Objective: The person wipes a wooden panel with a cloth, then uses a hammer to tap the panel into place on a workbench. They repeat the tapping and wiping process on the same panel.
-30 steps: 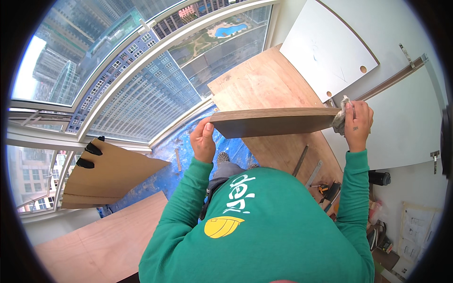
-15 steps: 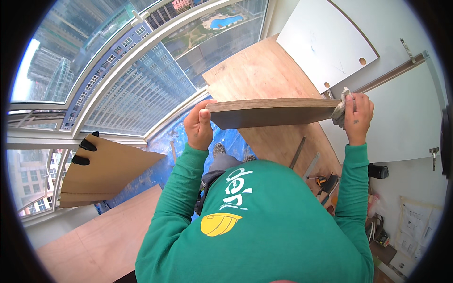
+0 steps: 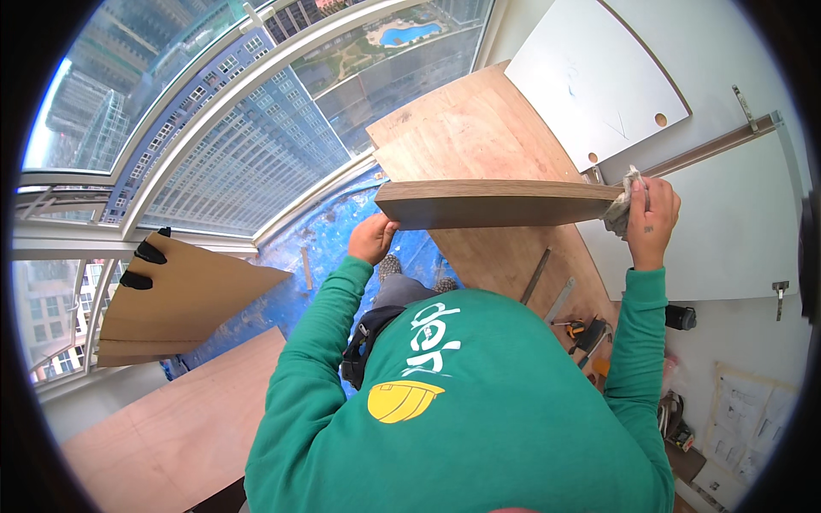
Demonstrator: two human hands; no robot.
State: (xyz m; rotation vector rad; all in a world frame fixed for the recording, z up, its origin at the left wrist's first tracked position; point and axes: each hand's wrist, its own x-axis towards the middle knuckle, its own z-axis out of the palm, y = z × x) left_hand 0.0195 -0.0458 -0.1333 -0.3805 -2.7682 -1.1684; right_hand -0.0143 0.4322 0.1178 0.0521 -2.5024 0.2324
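Observation:
A brown wood-grain board (image 3: 505, 209) is held up in front of me, its long edge turned toward me. My left hand (image 3: 373, 238) grips its lower left corner, fingers closed, the tips partly behind the board. At the other end my right hand (image 3: 652, 222) is closed on a crumpled whitish rag (image 3: 622, 208), pressed against the board's right end. Beyond and below the board lies a light plywood sheet (image 3: 466, 137).
Large windows (image 3: 248, 154) fill the left. A cardboard sheet (image 3: 188, 295) leans there above blue floor covering (image 3: 291, 274). White panels (image 3: 599, 77) with hinges stand along the right wall. Hand tools (image 3: 586, 333) lie by my right elbow, and another plywood sheet (image 3: 188, 410) is at lower left.
My left hand has slid from the board's upper left end down to its lower corner. The board has tipped slightly, showing more of its edge. The right hand stays on the rag.

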